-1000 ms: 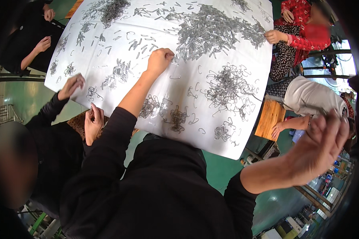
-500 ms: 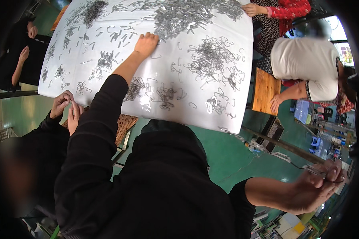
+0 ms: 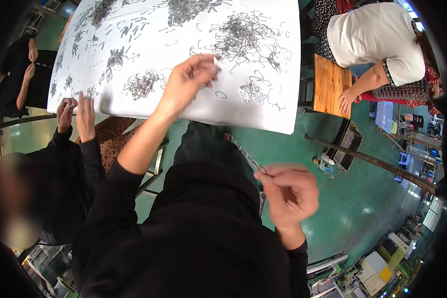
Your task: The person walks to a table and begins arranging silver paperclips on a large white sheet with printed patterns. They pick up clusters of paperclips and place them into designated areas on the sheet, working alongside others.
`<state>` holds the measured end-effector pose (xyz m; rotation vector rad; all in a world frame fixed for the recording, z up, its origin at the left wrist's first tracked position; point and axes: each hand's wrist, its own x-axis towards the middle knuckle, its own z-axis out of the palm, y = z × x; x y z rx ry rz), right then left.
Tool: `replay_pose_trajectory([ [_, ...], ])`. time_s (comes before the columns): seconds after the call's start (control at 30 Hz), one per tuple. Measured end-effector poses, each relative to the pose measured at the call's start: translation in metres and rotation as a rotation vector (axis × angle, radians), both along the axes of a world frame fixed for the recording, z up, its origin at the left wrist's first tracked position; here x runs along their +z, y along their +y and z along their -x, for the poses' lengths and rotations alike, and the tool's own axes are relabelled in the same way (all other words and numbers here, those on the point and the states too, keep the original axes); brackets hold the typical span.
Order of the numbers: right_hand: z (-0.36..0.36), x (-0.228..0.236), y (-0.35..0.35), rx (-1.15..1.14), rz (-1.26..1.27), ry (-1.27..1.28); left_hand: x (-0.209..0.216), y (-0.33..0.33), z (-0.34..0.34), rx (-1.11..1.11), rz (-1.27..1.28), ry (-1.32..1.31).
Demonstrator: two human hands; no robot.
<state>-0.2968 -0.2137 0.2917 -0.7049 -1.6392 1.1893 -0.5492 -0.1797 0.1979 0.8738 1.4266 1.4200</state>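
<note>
Above a white desk (image 3: 283, 99) strewn with heaps of thin grey wire hooks (image 3: 243, 37), the left hand (image 3: 188, 79) pinches 1 small hook (image 3: 216, 63) between fingertips. The right hand (image 3: 288, 191), below the desk's near edge, is closed on a string of linked hooks (image 3: 246, 158). A neighbour's 2 hands (image 3: 77, 111) rest at the desk's left corner.

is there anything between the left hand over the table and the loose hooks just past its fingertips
Nothing visible. The left hand is raised over the white table, pinching a small metal piece. The nearest loose wire hooks lie on bare white surface just beyond its fingertips, nothing between.
</note>
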Motion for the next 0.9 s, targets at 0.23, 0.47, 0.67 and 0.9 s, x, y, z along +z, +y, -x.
replay_pose_trajectory([
  [0.23,0.004,-0.068,-0.013,-0.091,0.025,0.004,0.038,-0.061,-0.072,-0.082,0.076,-0.098],
  [0.47,0.010,-0.087,-0.015,-0.108,0.038,-0.007,0.046,-0.085,-0.084,-0.104,0.101,0.103],
  [0.67,0.018,-0.098,-0.012,-0.125,-0.117,-0.121,0.035,-0.088,-0.090,-0.007,0.009,0.179],
  [0.9,0.031,-0.119,-0.006,-0.083,-0.132,-0.165,0.007,-0.092,-0.079,0.061,-0.145,0.475],
])
